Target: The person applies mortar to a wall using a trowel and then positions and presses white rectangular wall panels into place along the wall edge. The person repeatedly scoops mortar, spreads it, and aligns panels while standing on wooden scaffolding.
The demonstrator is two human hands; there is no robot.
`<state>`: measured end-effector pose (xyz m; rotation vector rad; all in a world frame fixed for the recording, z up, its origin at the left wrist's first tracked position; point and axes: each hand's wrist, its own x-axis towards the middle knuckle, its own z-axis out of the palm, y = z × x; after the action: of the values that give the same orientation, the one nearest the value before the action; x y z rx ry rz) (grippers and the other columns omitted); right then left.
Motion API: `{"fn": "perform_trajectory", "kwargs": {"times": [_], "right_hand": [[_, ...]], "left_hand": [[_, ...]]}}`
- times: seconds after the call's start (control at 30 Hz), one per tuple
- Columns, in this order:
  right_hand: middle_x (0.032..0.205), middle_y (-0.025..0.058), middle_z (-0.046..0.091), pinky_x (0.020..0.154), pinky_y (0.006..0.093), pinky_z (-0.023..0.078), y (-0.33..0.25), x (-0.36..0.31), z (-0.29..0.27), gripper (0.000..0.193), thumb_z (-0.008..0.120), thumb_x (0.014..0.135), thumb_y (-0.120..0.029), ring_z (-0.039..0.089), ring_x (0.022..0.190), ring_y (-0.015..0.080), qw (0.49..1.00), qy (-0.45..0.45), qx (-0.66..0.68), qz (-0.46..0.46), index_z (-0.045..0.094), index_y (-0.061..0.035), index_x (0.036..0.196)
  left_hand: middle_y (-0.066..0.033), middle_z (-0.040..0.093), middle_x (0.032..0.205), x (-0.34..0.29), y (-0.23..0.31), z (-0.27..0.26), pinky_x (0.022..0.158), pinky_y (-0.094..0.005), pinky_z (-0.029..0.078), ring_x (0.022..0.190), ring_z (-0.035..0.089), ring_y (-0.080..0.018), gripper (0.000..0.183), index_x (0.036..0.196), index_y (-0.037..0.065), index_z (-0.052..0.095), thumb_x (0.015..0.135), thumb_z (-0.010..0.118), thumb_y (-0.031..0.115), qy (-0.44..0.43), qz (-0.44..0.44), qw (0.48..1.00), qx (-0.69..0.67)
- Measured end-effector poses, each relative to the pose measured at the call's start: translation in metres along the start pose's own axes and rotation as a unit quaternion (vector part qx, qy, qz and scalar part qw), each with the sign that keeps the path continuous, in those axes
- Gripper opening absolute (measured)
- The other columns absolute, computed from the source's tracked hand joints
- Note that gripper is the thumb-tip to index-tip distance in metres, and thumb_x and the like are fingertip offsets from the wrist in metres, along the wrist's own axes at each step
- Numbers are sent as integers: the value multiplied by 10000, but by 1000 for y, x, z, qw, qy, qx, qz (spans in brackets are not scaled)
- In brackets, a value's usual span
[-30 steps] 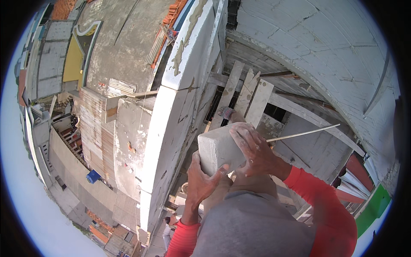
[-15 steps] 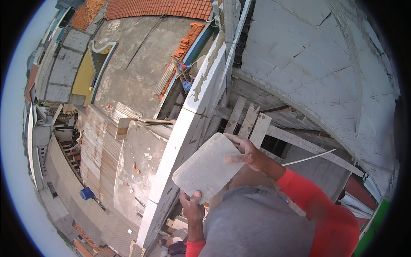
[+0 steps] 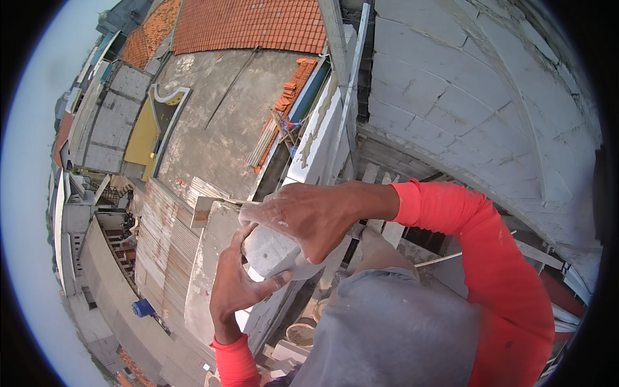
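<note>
A pale grey lightweight concrete block (image 3: 271, 253) is held between my two hands over the white block wall (image 3: 308, 169). My right hand (image 3: 300, 216) wraps over its far side with the fingers curled down, dusty with grey powder. At the block's left, my left hand (image 3: 242, 277) grips with the thumb along the near side. One end of the block, with a small dark hole, faces me. I cannot tell whether its underside touches the wall top. Grey mortar (image 3: 320, 126) lies in a strip along the wall farther off.
Beyond the wall, far below, are a concrete roof (image 3: 219, 109), rusty corrugated sheets (image 3: 174, 232) and a blue barrel (image 3: 143, 307). A tall block wall (image 3: 451, 97) rises at right. Wooden planks (image 3: 391, 233) and a round container (image 3: 300, 333) are near me.
The block has turned from broad face up to end toward me and moved left over the wall. My right hand has swung left across it; my left hand has shifted up and left.
</note>
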<state>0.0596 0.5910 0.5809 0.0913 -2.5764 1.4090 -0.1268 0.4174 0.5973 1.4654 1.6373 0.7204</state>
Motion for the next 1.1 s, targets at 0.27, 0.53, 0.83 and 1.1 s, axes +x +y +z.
{"fn": "perform_trajectory", "kwargs": {"times": [0.27,0.53,0.83,1.1], "right_hand": [[1308,281,651,1037,447,535,7,-21,-48,964,850,803,-217,667,1166,388,933,299,-163,-115,368,31,1600],[970,108,740,759,286,573,141,-226,50,489,767,958,-254,686,851,134,655,612,213,388,650,78,1297],[980,199,767,795,408,582,197,-443,360,272,760,897,-212,748,915,275,499,469,108,720,745,24,1030],[756,192,725,600,420,597,148,-502,510,212,750,866,-169,729,621,285,378,483,203,764,721,35,913]], "left_hand": [[-123,657,1219,13,30,-15,987,-347,520,1125,647,-201,758,1344,-44,547,769,948,245,201,-10,980,-12],[-100,670,1065,175,9,-53,855,-315,527,933,638,-161,513,1198,-46,594,845,878,193,306,36,950,48],[-195,710,1076,436,-78,50,839,-351,559,932,697,-229,630,1163,-95,585,787,901,300,258,58,963,56],[-184,724,1065,506,-100,106,801,-341,563,925,698,-203,655,1140,-130,628,799,903,357,215,76,971,75]]}}
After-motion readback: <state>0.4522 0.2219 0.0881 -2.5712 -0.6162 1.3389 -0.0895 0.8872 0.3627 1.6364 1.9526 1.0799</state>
